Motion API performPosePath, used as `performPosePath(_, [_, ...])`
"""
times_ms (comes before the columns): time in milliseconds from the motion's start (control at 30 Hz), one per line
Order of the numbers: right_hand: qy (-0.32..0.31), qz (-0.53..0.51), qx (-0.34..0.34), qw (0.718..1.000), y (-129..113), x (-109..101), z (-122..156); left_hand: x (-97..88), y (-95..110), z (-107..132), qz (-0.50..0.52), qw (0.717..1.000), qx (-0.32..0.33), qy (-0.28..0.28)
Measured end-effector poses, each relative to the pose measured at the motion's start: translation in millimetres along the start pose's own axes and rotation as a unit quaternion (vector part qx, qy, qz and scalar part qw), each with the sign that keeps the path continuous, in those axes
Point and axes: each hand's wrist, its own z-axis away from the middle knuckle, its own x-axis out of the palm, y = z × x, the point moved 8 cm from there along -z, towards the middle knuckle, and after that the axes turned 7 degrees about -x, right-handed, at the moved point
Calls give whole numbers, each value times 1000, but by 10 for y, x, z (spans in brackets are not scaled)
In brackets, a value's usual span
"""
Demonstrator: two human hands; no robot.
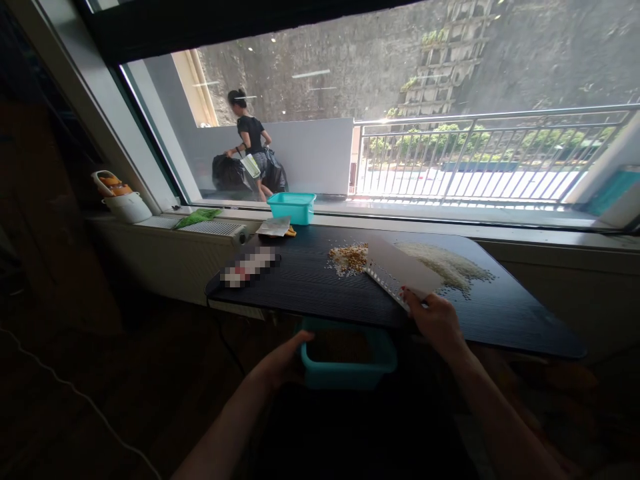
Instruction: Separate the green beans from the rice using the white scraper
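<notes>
In the head view, my left hand [285, 360] grips the left rim of a teal plastic bin [345, 377], held just below the table's front edge. Dark brownish contents lie in it, too dim to make out. My right hand [437, 323] pinches a white sheet [400, 263] with a row of holes or notches along one edge. That edge is down near the dark tabletop [310, 280], the sheet tilted. Left of the sheet is a small heap of yellow corn kernels [350, 255] mixed with white grains. To its right spreads a larger pile of white rice [455, 260], partly covered by the sheet.
A second teal bin [293, 208] stands at the windowsill, near a packet [275, 227]. A blurred-out item [250, 268] lies on the table's left. Left are a radiator [215, 230], green cloth [200, 217] and white pot [125, 205]. Outside, a person [253, 137] carries black bags.
</notes>
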Motion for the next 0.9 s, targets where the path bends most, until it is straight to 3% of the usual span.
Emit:
performPosePath(133, [13, 15, 16, 1000, 119, -133, -153, 12, 4, -1, 0, 1000, -3, -4])
performPosePath(267, [-22, -50, 4, 999, 70, 4, -245, 5, 15, -1, -1, 1000, -4, -4])
performPosePath(400, [-39, -42, -7, 998, 5, 111, -274, 0, 12, -2, -1, 1000, -7, -7])
performPosePath(700, [-50, -99, -1, 994, -90, 53, -229, -19, 2, -17, 10, 1000, -10, -5])
performPosePath(900, [-51, -101, -13, 993, -80, 146, -291, -23, 4, -24, 12, 1000, -7, -9])
